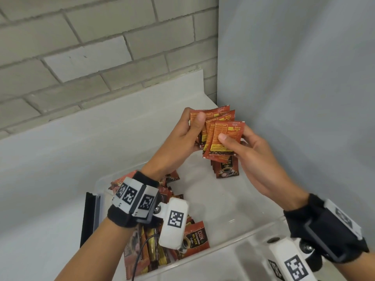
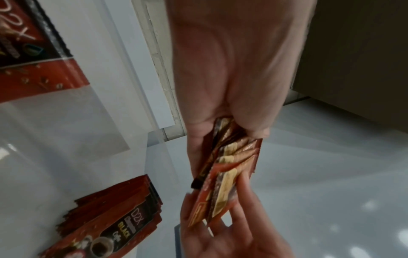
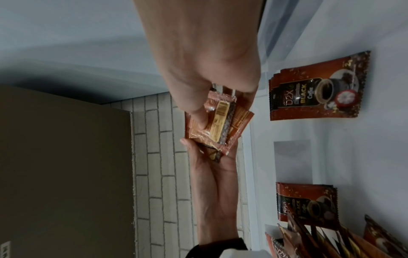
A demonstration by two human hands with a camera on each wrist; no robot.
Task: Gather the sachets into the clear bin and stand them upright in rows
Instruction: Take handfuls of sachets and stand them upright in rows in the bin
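Head view: both hands' fingers [image 1: 199, 118] pinch fanned sachets [image 1: 218, 128].

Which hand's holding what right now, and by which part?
Both hold the fanned bunch of sachets above the clear bin: left hand grips its left edge, right hand pinches the front sachet's lower right part.

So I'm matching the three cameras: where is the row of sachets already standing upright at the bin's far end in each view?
Head: upright row just below centre, under the fanned sachets.
Left wrist: bottom left.
Right wrist: right side, upper half.
Shared landmark: the fanned sachets, held by both hands in every view.
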